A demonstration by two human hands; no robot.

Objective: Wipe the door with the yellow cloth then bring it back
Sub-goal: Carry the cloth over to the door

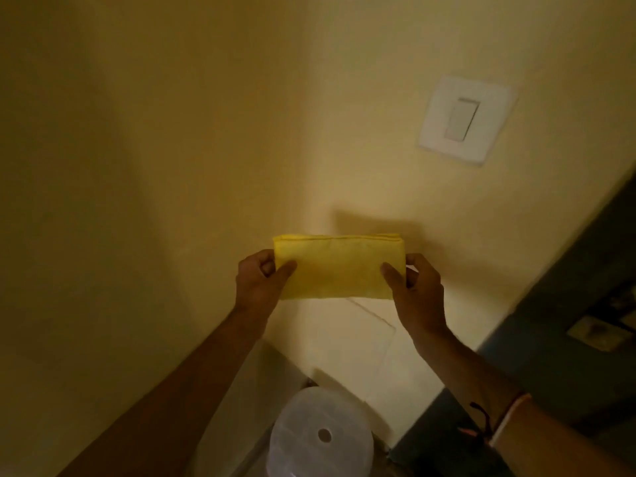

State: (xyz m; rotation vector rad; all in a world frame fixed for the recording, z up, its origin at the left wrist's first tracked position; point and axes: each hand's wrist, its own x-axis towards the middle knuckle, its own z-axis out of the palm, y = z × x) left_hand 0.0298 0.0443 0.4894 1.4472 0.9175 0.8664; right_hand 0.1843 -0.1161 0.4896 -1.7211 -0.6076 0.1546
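Note:
A yellow cloth (335,268), folded into a flat rectangle, is held up in front of a cream wall, stretched between both hands. My left hand (260,282) pinches its left end with thumb on the front. My right hand (414,287) pinches its right end the same way. The cloth's lower edge hangs free. A dark blue-grey door frame or door (564,335) runs along the right edge, with a metal strike plate (593,333) on it.
A white light switch (466,120) sits on the wall at upper right. Below the hands stands a white roll of paper (321,437) with a hole in its middle. A pale ledge or panel (351,342) lies under the cloth.

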